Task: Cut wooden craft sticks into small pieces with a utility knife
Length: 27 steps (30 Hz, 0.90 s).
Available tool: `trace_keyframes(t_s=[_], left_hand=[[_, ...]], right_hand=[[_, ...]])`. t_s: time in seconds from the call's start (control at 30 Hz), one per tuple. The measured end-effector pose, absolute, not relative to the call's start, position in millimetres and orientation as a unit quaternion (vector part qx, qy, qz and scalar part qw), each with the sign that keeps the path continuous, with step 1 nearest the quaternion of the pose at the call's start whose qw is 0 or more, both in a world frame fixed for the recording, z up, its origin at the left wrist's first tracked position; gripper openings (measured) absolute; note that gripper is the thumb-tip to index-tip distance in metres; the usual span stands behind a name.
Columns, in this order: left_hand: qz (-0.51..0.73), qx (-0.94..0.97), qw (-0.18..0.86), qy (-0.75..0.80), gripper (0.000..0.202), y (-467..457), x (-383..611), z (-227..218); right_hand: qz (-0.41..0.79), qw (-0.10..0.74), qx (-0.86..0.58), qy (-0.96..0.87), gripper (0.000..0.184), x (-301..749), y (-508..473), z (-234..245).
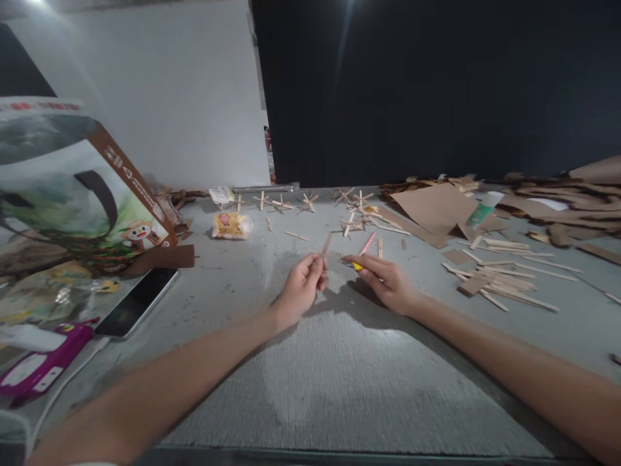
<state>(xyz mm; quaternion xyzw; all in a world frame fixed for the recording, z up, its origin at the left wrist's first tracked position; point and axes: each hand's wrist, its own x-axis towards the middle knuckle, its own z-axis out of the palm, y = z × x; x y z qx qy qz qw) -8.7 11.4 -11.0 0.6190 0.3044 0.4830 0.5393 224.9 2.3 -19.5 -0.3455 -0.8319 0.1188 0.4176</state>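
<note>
My left hand (305, 285) is closed, with its fingertips pinching a thin wooden stick (327, 244) that points up and is a little blurred. To the right of it, my right hand (388, 281) is wrapped around a yellow utility knife (356, 265), its tip toward the left hand. A pink-and-white striped rod (369, 243) shows just beyond the right fingers; whether they touch it I cannot tell. Past both hands, several star shapes made of crossed sticks (308, 203) stand along the back of the grey table (272, 388).
Loose wooden sticks (514, 285) lie in a pile at the right, near brown cardboard (431, 207) and a green-and-white glue stick (485, 208). A yellow snack packet (230, 226) sits left of centre. At the left are a phone (138, 303), a purple device (43, 362) and a large printed bag (72, 188).
</note>
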Motion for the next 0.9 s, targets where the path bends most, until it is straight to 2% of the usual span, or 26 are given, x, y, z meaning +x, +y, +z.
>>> trace_keyframes(t_s=[0.13,0.23,0.37,0.63,0.9], left_hand=[[0.52,0.551,0.567,0.324,0.051,20,-10,-16],[0.506,0.584,0.544,0.327,0.05,17,-10,-14],[0.469,0.657,0.496,0.32,0.05,4,-8,-7],[0.369,0.757,0.444,0.306,0.041,-9,-7,0],[0.35,0.777,0.409,0.326,0.032,-9,-8,1]], right_hand=[[0.13,0.442,-0.382,-0.801,0.06,228,2,-19],[0.135,0.442,-0.392,-0.796,0.062,228,1,-17],[0.151,0.449,-0.381,-0.794,0.056,223,-5,-11],[0.322,0.488,-0.423,-0.692,0.042,190,-23,-1],[0.365,0.531,-0.444,-0.623,0.044,186,-26,5]])
